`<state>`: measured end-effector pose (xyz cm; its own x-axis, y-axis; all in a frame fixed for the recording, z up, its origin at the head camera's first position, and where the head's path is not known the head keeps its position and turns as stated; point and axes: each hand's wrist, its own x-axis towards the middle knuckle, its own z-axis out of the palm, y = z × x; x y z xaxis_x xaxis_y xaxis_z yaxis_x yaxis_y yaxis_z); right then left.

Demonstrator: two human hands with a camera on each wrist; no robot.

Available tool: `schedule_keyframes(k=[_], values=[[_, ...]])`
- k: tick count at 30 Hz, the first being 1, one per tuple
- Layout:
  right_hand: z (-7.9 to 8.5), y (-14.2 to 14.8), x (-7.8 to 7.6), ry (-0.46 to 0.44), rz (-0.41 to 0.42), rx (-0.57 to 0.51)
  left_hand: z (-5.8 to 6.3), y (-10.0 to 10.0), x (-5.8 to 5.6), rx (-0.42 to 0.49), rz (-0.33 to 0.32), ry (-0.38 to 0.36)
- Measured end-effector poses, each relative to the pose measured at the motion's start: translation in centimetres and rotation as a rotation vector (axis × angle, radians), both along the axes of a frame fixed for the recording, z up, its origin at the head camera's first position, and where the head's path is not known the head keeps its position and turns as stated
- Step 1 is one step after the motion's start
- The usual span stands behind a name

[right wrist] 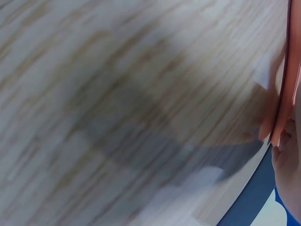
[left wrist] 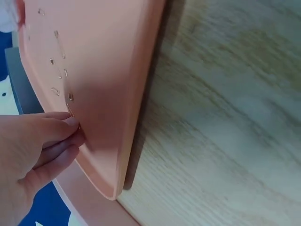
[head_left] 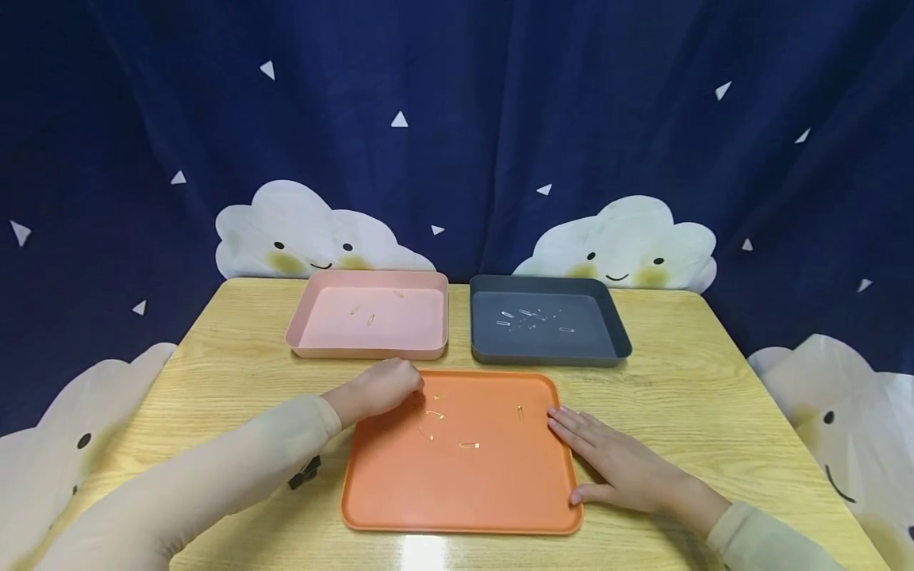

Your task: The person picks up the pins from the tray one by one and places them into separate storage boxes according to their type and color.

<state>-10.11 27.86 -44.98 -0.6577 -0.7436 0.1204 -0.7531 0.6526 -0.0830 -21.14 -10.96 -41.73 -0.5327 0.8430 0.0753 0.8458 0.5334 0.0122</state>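
An orange tray (head_left: 493,484) lies on the table with several gold safety pins on it, one of them a pin (head_left: 469,446) near its middle. At the tray's far left corner, my left hand (head_left: 382,390) reaches down with thumb and fingers together. In the left wrist view those fingertips (left wrist: 70,121) pinch a thin gold safety pin (left wrist: 70,109) close over the tray surface; part of it is hidden by the fingers. My right hand (head_left: 621,464) rests with straight fingers on the tray's right rim, beside another gold pin (head_left: 520,413).
Behind the orange tray stands a pink tray (head_left: 367,353) holding a few gold pins. To its right, a dark grey tray (head_left: 550,359) contains several silver pins and tiny bits. A navy curtain (head_left: 457,159) with white clouds hangs behind the wooden table (head_left: 236,357).
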Motion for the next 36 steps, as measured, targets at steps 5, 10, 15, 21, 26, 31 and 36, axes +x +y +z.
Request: schedule_keyframes(k=[5,10,15,21,26,31,36], values=[[0.0,0.0,0.3,-0.097,-0.053,0.007,-0.2,0.2,-0.2,-0.058,-0.037,0.071],[0.1,0.0,0.3,-0.119,-0.078,0.001,-0.3,0.3,-0.3,-0.015,-0.035,0.034],[-0.1,0.1,0.2,-0.048,-0.037,-0.005,-0.2,-0.2,-0.4,0.085,0.024,-0.104],[-0.4,0.1,-0.3,-0.003,0.020,-0.026,0.0,-0.7,-0.7,0.282,0.190,-0.354],[-0.4,0.2,-0.5,0.001,0.030,-0.033,0.2,-1.0,-0.8,0.443,0.324,-0.540],[-0.4,0.2,-0.4,-0.010,0.023,-0.028,0.6,-1.2,-0.8,0.526,0.461,-0.688],[-0.3,0.1,-0.3,-0.018,0.017,-0.026,0.6,-1.3,-1.3,0.677,0.544,-0.895]])
